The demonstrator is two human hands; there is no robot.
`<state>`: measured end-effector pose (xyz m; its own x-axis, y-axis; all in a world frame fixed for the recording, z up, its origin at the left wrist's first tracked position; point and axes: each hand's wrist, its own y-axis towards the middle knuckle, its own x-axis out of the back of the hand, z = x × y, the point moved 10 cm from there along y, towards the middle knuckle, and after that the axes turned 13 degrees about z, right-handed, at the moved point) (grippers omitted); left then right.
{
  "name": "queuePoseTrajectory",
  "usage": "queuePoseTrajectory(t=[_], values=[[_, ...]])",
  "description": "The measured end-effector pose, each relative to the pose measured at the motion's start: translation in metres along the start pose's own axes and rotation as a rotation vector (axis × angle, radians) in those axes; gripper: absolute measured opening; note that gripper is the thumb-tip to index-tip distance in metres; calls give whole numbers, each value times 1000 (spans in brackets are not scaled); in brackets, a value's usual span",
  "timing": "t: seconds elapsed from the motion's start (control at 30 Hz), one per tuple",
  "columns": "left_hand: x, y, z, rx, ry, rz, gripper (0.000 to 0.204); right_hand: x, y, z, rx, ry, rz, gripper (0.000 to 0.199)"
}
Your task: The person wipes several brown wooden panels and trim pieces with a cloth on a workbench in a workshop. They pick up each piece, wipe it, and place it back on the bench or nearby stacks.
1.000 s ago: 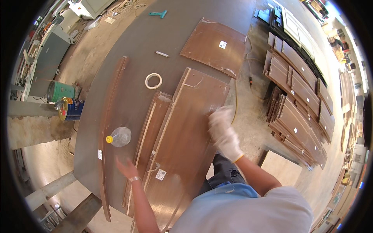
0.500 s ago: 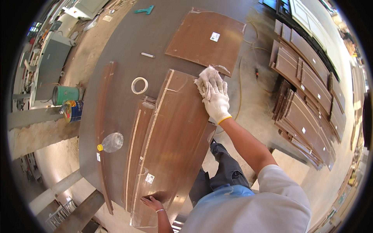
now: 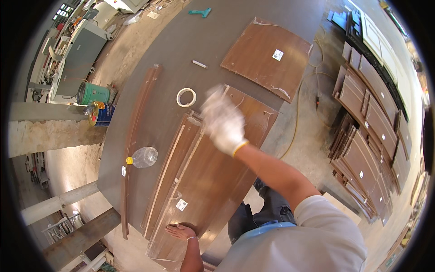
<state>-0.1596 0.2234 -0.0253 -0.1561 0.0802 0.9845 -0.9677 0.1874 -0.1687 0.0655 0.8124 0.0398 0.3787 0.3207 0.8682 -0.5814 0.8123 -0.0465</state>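
Brown, stiff and likely heavy, the wooden panel lies under the flat bare left hand at its near end, while the gloved right hand presses a blurred cloth near its far end, best lifted by the long edges.

Brown panel; white-gloved right hand; yellow-capped clear bottle

Panel on table, tape roll behind it, bottle left (lying down)

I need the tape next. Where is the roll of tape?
In the head view, the roll of tape lies flat on the grey table, just left of the gloved right hand, beyond the brown panel's far corner.
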Motion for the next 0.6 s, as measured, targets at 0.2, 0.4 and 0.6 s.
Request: queuePoseTrajectory(t=[0.2, 0.4, 0.6], values=[[10, -6, -9, -25, 38, -81, 70, 63, 32, 37, 315, -144, 46, 33], [15, -11, -15, -14, -27, -68, 71, 32, 7, 110, 395, 77, 200, 31], [16, -11, -17, -21, -33, -14, 69, 70, 83, 5, 164, 1, -66, 36]])
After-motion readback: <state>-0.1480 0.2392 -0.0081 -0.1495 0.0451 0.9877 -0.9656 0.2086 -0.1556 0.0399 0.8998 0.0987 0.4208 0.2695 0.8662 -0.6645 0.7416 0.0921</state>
